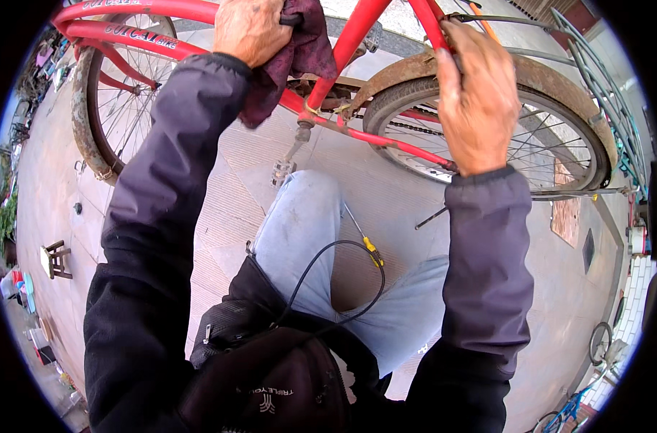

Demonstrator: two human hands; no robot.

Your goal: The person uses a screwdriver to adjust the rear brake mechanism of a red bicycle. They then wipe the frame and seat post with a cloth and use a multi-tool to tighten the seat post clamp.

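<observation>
Tiled floor (386,195) beneath a red bike (346,52) ahead of me, its long axis running left to right. Front wheel (136,89) at left; rear wheel (397,101) at right, partly behind my right hand (478,97), nearly flat; its contact is unclear. My left hand (255,32), nearer the bike's middle, grips a maroon cloth (310,40).
</observation>
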